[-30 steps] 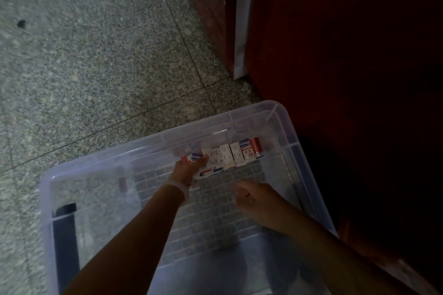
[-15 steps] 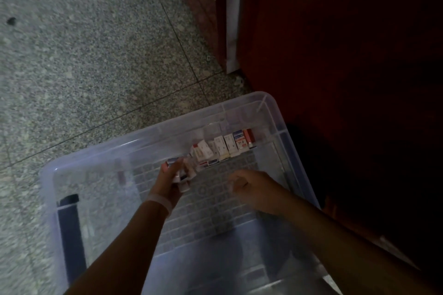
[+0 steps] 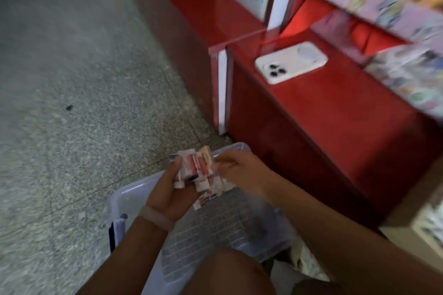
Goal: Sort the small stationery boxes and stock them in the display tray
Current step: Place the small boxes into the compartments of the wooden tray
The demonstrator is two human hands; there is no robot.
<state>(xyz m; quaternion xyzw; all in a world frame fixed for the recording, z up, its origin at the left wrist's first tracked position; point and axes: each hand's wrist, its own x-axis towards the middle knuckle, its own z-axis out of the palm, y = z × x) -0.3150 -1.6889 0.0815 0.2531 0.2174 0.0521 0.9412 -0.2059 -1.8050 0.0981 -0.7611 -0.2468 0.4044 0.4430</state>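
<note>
Boxes, small red-and-white ones, sit bunched in the left hand, grip curled round them, above the clear bin. Right hand pinches the bunch's far side.

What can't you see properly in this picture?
- Small boxes, head view: motion blur smears the print, and the left hand covers part of the bunch, so no count.
- Right hand: blurred; its grip on the boxes is unclear.
- Clear bin: both arms hide much of its inside.
- Colourful packs on the red shelf: blurred, cut by the right edge.
</note>
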